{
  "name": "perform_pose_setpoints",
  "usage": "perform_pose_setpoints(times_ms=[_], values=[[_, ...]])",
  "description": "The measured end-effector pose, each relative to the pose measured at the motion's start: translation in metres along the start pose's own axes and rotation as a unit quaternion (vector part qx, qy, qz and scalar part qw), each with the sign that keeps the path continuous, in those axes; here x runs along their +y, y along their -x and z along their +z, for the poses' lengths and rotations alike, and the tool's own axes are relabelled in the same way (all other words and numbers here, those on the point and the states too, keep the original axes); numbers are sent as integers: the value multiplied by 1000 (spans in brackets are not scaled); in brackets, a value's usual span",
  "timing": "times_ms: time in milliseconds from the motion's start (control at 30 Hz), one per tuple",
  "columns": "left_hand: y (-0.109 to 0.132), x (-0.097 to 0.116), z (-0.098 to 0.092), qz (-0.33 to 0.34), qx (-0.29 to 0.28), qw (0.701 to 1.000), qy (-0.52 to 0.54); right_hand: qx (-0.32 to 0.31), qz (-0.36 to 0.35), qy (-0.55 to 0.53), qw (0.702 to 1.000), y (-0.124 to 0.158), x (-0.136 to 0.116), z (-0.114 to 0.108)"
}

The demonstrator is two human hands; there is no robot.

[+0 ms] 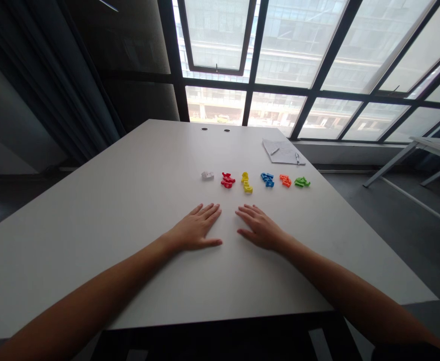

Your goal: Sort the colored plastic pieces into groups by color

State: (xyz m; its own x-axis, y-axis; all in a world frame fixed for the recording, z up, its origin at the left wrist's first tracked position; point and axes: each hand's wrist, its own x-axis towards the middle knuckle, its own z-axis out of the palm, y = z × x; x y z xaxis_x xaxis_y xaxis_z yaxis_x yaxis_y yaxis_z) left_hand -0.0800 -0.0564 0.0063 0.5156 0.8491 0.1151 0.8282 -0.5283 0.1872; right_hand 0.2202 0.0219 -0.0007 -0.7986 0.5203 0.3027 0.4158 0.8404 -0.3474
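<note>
Plastic pieces (246,186) in white, red, yellow, blue, orange and green lay in a row on the surface (103,250), just beyond the left hand (195,229) and right hand (259,228); both hands rested flat, apart and empty. Farther off lay paper (282,152) with a pen (297,158).

We look out from the head, facing forward and down along the white surface (111,200), with our left hand (193,228) and right hand (259,228) near below and the window wall (295,50) far ahead.
</note>
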Motion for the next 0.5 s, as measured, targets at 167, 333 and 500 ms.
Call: perform_pose_setpoints(times_ms=[167,333,500], values=[[-2,0,-6,-54,102,992,51,206,56,-69,975,-3,17,-2],[-7,-15,-9,-121,149,980,62,310,105,0,945,-9,74,-27],[-23,-56,-14,-158,177,970,42,340,267,129,893,-6,162,-75]])
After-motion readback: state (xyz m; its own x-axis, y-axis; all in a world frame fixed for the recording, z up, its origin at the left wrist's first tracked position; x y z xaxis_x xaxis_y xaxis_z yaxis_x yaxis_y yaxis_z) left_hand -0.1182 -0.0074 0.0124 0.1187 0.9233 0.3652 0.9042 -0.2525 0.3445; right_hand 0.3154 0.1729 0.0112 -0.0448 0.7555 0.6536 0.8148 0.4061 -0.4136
